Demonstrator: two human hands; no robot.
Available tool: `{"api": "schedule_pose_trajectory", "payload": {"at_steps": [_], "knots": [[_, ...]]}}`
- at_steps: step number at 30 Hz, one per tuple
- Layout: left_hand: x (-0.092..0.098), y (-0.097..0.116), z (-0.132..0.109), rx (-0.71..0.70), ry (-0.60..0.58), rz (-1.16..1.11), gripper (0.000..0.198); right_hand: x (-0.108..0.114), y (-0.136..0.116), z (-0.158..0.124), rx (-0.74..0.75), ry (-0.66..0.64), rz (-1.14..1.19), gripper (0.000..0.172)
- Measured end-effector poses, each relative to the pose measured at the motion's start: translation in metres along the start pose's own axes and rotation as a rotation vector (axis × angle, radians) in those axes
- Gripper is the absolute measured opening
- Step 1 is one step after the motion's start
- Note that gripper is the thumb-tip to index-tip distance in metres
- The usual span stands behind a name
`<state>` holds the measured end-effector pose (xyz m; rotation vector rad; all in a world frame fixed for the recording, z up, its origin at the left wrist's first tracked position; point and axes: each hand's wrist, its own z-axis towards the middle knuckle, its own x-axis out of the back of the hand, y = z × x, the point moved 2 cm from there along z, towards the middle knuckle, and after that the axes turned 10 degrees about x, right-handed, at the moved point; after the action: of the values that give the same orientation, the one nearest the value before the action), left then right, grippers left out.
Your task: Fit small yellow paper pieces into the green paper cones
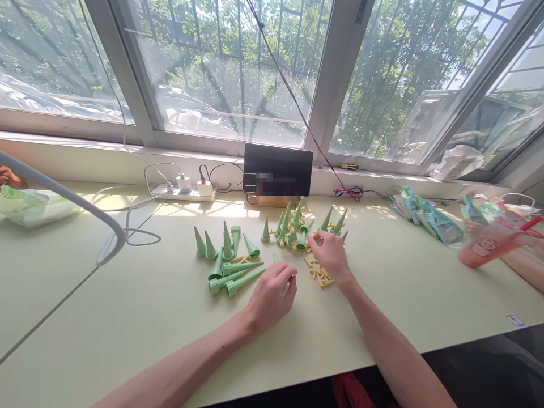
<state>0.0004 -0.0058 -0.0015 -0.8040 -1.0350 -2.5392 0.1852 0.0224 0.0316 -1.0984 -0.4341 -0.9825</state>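
My left hand [272, 296] is closed around a green plastic cone [275, 257], whose tip shows above the knuckles; the fingers hide most of it. My right hand [329, 254] is pinched just above a pile of small yellow pegs [322, 276]. What its fingertips hold, if anything, cannot be made out. Behind it stands a cluster of green cones [285, 221], several with yellow pegs stuck in their sides. To the left of my left hand, more green cones [229, 268] stand or lie on their sides, with a few yellow pegs among them.
A dark tablet [278, 170] leans at the back of the pale table [161, 317], beside a white power strip [187, 192]. A grey curved tube [85, 204] crosses the left side. Teal packets [427, 215] and a red drink cup [484, 246] are at the right.
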Motion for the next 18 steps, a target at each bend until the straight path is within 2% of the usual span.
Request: {"api": "schedule_pose_trajectory", "payload": {"at_steps": [12,18], "knots": [[-0.001,-0.002,-0.002,0.018,-0.005,0.006,0.016,-0.024,-0.012,-0.008,0.065,-0.044,-0.125,0.018],[-0.001,-0.002,-0.002,0.005,-0.013,0.005,0.015,-0.028,-0.021,-0.01,0.051,-0.127,-0.213,0.034]]}}
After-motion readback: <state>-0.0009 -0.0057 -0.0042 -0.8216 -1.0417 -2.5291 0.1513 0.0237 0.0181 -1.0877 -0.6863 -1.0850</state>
